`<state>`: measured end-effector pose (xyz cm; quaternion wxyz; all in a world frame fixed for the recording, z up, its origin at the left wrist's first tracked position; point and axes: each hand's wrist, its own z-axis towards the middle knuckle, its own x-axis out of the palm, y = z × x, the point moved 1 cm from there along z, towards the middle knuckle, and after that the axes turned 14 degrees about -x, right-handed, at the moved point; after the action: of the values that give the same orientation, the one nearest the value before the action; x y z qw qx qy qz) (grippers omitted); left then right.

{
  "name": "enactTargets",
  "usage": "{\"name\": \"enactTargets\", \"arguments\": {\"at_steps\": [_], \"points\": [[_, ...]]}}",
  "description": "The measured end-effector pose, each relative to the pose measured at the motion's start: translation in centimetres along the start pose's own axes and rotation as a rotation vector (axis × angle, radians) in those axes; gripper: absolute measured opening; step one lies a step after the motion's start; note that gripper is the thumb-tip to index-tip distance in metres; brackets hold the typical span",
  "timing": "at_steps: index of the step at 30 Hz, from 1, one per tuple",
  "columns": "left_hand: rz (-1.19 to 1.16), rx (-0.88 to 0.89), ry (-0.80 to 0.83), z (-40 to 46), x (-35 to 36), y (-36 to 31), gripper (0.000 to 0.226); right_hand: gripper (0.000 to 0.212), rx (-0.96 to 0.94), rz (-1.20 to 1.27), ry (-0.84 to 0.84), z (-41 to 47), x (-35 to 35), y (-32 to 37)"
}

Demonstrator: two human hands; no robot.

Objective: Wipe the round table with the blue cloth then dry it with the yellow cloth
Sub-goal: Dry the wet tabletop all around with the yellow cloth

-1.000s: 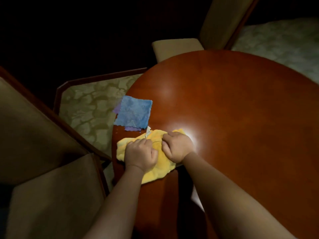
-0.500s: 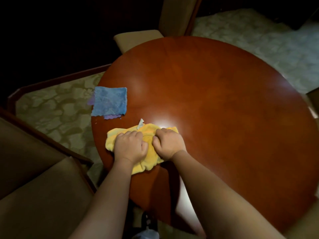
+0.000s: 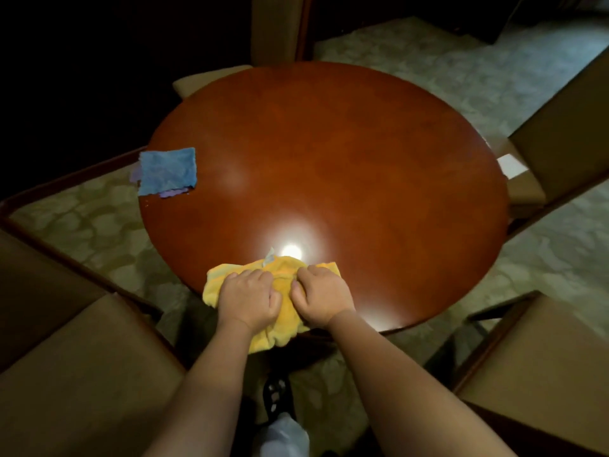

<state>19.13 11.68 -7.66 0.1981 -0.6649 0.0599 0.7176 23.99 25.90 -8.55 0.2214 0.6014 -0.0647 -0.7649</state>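
The round reddish-brown wooden table fills the middle of the head view, with a bright lamp glare near its front. A crumpled yellow cloth lies at the table's near edge and hangs partly over it. My left hand and my right hand sit side by side on the yellow cloth, fingers curled into it, gripping it. The blue cloth lies folded flat at the table's left edge, a purple layer showing beneath it, apart from both hands.
Tan upholstered chairs stand around the table: one at the lower left, one at the lower right, one at the right and one at the far side. Pale patterned carpet covers the floor.
The camera has swung so the whole table is in view. Both hands, still gripping the yellow cloth, have slid with it toward the table's near edge, farther from the blue cloth.
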Motion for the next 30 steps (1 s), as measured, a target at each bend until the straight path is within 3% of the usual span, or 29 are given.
{"name": "enactTargets", "arguments": {"at_steps": [12, 30], "points": [[-0.080, 0.156, 0.011, 1.0, 1.0, -2.6, 0.020, 0.028, -0.011, -0.094, -0.078, -2.4, -1.0, -2.7], [-0.074, 0.274, -0.008, 11.8, 2.8, -2.8, 0.026, 0.032, 0.028, -0.156, -0.131, 5.2, -0.8, -8.3]]}}
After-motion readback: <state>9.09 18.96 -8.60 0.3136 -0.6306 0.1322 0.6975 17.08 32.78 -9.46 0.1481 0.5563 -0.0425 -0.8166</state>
